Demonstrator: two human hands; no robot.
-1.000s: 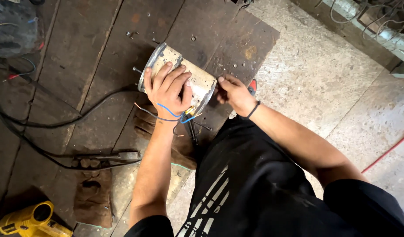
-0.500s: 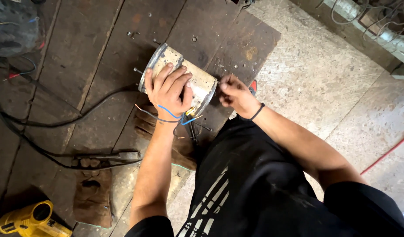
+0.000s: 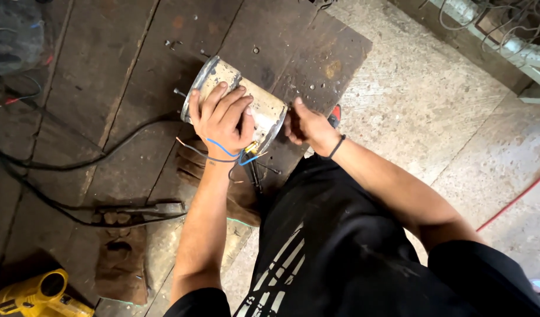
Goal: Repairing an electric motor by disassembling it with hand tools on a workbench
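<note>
A dark metal plate (image 3: 135,70) spreads beneath both hands, and on it lies a grimy, pale metal cylinder (image 3: 264,105) on its side, tilted, directly under the left hand (image 3: 223,120), which is clamped over its top with fingers spread along the casing. The right hand (image 3: 305,126) sits at the cylinder's near-right end, curled against the rim, though whether it grips anything there cannot be told. Thin blue and grey wires (image 3: 223,149) loop across the left wrist from the cylinder's end, just below that hand.
</note>
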